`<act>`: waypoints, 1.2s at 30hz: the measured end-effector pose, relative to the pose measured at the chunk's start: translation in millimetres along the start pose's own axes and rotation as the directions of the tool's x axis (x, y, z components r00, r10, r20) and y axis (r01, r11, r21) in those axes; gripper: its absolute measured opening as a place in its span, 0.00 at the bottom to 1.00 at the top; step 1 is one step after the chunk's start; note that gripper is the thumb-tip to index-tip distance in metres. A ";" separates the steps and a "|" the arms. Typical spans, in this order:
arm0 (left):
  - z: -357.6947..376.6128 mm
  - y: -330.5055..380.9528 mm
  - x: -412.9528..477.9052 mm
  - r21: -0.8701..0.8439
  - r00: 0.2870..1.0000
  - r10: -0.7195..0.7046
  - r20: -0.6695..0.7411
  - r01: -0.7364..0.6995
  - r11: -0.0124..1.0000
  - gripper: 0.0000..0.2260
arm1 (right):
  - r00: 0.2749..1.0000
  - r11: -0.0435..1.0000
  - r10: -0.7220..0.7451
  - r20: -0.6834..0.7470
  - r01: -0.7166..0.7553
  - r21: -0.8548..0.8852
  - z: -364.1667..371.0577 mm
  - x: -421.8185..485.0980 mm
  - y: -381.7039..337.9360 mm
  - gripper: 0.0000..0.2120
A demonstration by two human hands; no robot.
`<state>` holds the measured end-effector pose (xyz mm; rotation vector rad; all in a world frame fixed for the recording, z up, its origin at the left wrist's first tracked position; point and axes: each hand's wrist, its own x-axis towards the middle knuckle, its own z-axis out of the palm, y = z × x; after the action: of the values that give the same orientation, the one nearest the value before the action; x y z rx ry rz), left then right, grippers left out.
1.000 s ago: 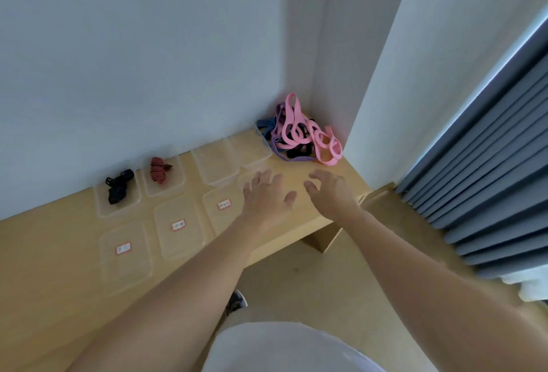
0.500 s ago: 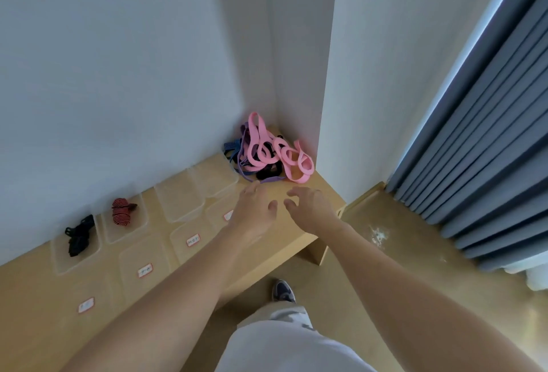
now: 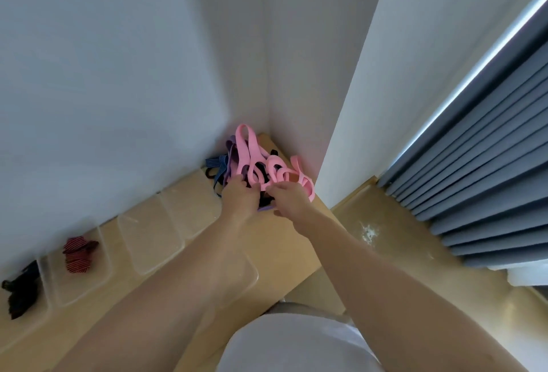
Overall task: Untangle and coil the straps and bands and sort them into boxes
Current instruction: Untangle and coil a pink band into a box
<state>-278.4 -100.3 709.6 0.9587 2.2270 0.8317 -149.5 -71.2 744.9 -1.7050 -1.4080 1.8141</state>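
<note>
White corner walls (image 3: 118, 75) behind a pale wooden table (image 3: 278, 253), pleated grey-blue curtain (image 3: 489, 178) at right, glossy tan floor (image 3: 400, 268) below.

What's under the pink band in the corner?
Under the pink band show a purple band and black straps; a blue striped strap sticks out left. The left hand, the right hand and the pink loops cover the rest.

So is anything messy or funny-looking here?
Yes. The bands in the corner are one tangled heap, pink loops twisted through purple, striped and black ones; the left hand and right hand are at its near edge. A whitish splotch also marks the floor by the curtain, spill or scuff I cannot tell.
</note>
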 end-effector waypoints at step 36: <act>-109.6 65.5 -23.3 -0.631 0.994 -0.080 -0.076 0.014 0.776 0.09 | 0.729 0.944 -0.329 0.600 0.257 0.206 -8.1 45.5 -114.3 0.11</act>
<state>-313.8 -116.7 833.3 0.5322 1.8163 1.5020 -200.1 22.0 807.6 -0.7522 -1.6506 2.3172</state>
